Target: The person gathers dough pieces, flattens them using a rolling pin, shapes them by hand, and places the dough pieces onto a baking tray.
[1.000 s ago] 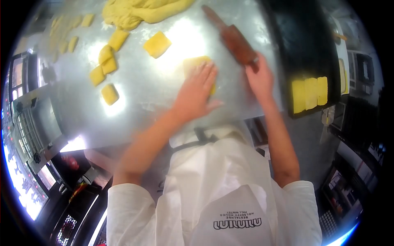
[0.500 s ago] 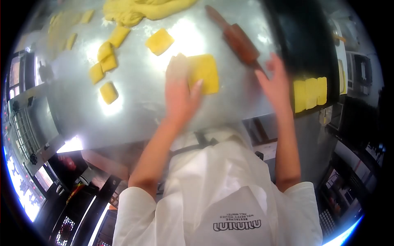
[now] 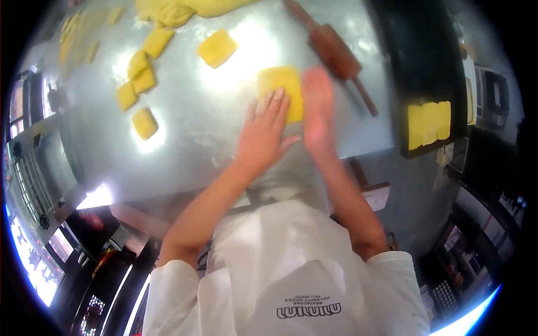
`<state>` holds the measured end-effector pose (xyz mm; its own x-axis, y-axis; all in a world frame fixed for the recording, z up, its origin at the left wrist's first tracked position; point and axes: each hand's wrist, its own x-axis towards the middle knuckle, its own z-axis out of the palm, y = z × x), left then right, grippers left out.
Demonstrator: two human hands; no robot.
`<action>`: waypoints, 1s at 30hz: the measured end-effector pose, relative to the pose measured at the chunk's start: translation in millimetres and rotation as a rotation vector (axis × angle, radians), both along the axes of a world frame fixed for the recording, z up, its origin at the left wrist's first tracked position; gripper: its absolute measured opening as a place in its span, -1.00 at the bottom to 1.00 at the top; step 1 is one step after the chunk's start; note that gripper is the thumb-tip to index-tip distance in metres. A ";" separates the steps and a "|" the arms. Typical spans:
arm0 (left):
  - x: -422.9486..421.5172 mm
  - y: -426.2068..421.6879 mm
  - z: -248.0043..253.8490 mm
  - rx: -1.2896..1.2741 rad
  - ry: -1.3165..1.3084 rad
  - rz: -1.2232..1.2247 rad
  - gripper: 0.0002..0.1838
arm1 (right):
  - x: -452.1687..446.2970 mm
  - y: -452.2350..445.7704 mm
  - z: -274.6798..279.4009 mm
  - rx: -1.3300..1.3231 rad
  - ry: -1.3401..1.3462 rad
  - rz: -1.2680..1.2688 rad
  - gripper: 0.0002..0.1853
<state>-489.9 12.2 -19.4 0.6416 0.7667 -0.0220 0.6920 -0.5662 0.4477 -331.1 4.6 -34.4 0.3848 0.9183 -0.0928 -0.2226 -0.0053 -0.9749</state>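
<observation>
A flat, roughly square sheet of yellow dough lies on the metal table in front of me. My left hand rests on its lower left part, fingers stretched out and thumb apart, gripping nothing. Along the sheet's right edge stands my right hand, smeared by motion; its fingers look straight and nothing shows in them. Whether it touches the dough I cannot tell. Farther right, a reddish-brown rolling pin lies slantwise on the table, apart from both hands.
A thick dough piece and several smaller dough pieces lie to the left. A large dough mass sits at the far edge of view. On the right, a dark tray holds several flat dough sheets. The metal table ends before my apron.
My right hand has left the rolling pin's handle and moved left to the dough sheet's edge. My left hand has shifted from the sheet's left side onto its lower part.
</observation>
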 end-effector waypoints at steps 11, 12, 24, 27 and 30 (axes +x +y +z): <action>-0.7 1.0 -3.3 -0.008 0.017 -0.012 0.02 | -9.5 -24.7 -5.8 0.083 0.063 -0.064 -0.27; 0.9 0.7 -3.3 -0.017 0.026 -0.016 0.02 | -18.3 -31.0 -2.6 0.077 0.044 -0.037 -0.27; -0.2 1.4 0.5 -0.024 0.004 -0.015 -0.01 | 19.1 -35.7 33.8 -0.153 -0.801 0.068 -0.40; 3.4 1.3 5.9 -0.033 -0.064 0.019 -0.02 | 48.1 -18.2 57.9 -0.072 -0.404 -0.206 -0.36; 25.1 23.0 16.8 0.033 -0.210 0.023 -0.02 | 84.2 4.6 62.1 -0.250 -0.920 -0.122 -0.31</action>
<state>-464.9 35.2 -2.7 0.6121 0.7790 0.1361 0.5980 -0.5686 0.5649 -246.8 9.1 27.7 0.4963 0.8617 0.1056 0.6166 -0.2642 -0.7416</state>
